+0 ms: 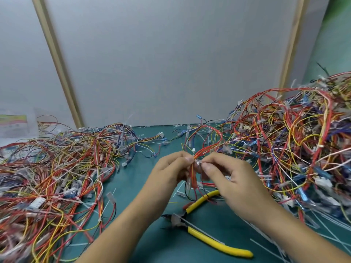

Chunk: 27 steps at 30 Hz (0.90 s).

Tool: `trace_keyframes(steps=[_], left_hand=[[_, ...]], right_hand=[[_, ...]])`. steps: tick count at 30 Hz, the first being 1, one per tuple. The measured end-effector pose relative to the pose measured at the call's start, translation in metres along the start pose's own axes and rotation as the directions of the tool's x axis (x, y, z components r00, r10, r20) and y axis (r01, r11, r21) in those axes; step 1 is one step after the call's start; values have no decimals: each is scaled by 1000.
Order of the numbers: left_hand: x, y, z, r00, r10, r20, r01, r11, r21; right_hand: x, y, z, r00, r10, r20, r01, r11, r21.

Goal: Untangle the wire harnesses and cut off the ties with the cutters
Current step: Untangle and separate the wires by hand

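A small wire harness of red and yellow wires loops up over the table's middle. My left hand and my right hand both pinch it at its bundled point, where a white tie sits between my fingertips. The loose ends hang down below my hands. The yellow-handled cutters lie open on the green mat below my hands, untouched; my right wrist hides part of the upper handle.
A large tangle of harnesses covers the left of the green mat. A taller heap fills the right side. Cut white tie pieces lie at the lower right. A grey partition wall stands behind.
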<state>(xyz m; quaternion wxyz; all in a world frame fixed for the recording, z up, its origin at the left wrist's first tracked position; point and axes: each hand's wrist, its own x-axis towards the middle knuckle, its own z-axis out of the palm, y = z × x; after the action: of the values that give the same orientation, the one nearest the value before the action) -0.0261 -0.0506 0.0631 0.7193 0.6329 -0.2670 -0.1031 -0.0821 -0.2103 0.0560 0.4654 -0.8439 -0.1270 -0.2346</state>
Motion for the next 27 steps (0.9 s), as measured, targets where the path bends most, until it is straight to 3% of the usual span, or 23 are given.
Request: trace_keyframes(steps=[4,11,15,18,22,27], left_hand=[[-3,1,0,997,-15,69,3,985,170],[-3,-1,-2,997,10,72,-32,949,313],[-1,2,-3,999,-35,24,31,992,125],[2,0,-5,994,-78,82,77,997,17],[4,-5,-6,988,-85,129,85,996,4],[4,-9,-7,982,-91,165,89,996,19]], right_hand=[[-3,1,2,993,35,112,-37,999,11],[-3,-1,-1,988,87,125,-82,996,-47],[-1,-5,-5,995,93,32,-89,991,-97],[-1,-10,-5,998,65,-4,-65,995,-75],[1,-11,-5,996,72,-57,-76,995,-58],[0,-10,-2,991,131,-39,-128,988,81]])
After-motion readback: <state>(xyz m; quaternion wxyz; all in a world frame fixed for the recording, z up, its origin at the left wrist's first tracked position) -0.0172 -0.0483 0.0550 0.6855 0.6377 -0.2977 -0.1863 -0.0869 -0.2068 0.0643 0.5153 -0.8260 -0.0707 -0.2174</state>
